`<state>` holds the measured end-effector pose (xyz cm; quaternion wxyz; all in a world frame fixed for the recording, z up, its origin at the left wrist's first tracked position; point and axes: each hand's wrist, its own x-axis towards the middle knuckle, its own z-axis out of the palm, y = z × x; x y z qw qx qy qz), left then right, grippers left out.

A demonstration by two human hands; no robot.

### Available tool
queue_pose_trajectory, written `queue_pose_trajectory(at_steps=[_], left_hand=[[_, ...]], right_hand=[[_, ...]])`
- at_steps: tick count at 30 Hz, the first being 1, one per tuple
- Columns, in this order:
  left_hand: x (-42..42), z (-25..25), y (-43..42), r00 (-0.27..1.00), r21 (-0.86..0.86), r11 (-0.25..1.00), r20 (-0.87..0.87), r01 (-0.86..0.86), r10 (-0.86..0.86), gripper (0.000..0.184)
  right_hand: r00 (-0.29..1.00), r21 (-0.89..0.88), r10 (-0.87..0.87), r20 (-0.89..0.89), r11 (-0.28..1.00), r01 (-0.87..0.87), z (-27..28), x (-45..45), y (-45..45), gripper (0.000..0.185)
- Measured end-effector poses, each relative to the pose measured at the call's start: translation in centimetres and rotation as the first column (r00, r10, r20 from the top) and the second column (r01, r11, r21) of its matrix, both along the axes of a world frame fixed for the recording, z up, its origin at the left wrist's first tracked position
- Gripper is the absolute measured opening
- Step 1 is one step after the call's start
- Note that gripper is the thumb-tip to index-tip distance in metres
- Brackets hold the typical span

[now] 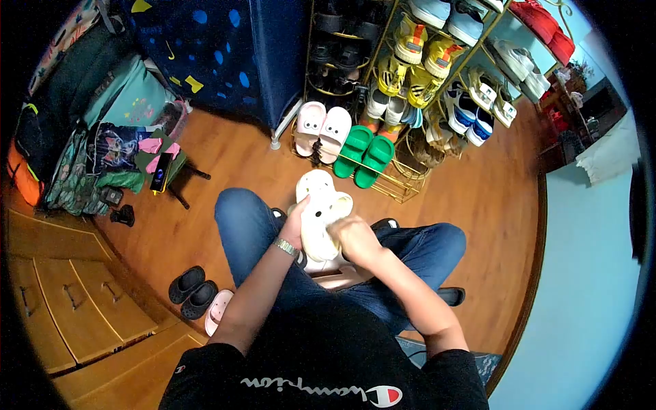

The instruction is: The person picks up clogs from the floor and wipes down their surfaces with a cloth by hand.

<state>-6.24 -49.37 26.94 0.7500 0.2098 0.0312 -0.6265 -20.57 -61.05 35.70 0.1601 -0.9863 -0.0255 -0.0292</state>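
While your left grip [296,222] pinches the white clog [317,236] in front of the shoe rack [403,183], your right grip [354,239] beside it is blurred, so I cannot tell its closing; probably light and softly flexible, this clog is best held along its sole.

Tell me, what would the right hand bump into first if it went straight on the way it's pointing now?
Most likely the white shoe, held by the left hand: the right hand points at its side. They may be touching; blur hides any gap.
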Motion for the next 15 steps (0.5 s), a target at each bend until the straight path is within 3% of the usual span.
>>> queue_pose_trajectory(at_steps=[2, 3, 4, 6, 7, 10, 11, 14, 15], left_hand=[[0.0, -0.1, 0.0, 1.000, -0.036, 0.999, -0.003, -0.013, 0.013, 0.059], [-0.4, 0.0, 0.1, 1.000, -0.045, 0.999, -0.004, 0.022, -0.022, 0.058], [-1.1, 0.6, 0.0, 0.999, 0.019, 0.999, 0.030, 0.036, -0.037, 0.058], [-2.7, 1.7, -0.3, 0.992, 0.144, 0.988, 0.101, 0.063, -0.078, 0.057], [-2.8, 1.7, -0.5, 0.994, 0.145, 0.987, 0.082, 0.066, -0.078, 0.056], [-0.9, 1.1, -0.1, 0.996, 0.045, 0.997, 0.047, 0.067, -0.069, 0.056], [-0.6, 0.8, 0.0, 0.999, -0.003, 0.999, 0.022, 0.045, -0.045, 0.056], [-0.2, -0.5, 0.1, 1.000, 0.008, 1.000, -0.005, 0.011, -0.011, 0.056], [-0.5, -0.2, -0.1, 1.000, -0.017, 1.000, -0.016, 0.025, -0.025, 0.057]], right_hand=[[0.991, 0.184, 0.092, 0.093, 0.977, -0.108, 0.7, -2.2, 0.9, 0.012], [0.981, 0.155, 0.128, 0.148, 0.976, -0.151, 1.1, -2.4, 0.7, 0.011], [0.974, -0.111, 0.186, 0.128, 0.979, -0.173, 0.8, -2.0, -0.1, 0.010], [0.994, -0.392, 0.056, 0.089, 0.920, -0.017, 0.8, -0.6, -1.7, 0.009], [0.999, -0.419, 0.031, 0.036, 0.908, -0.014, 0.2, 0.1, -2.3, 0.007], [0.996, -0.298, 0.019, 0.086, 0.955, 0.008, -0.7, 0.2, -0.6, 0.008], [0.995, -0.002, -0.014, 0.099, 1.000, 0.014, -0.4, -0.5, -0.2, 0.005], [0.985, 0.295, 0.039, 0.167, 0.952, -0.087, 0.9, -2.5, 0.6, 0.004], [0.997, 0.330, 0.065, 0.052, 0.941, -0.078, 1.7, -2.5, 0.0, 0.002]])
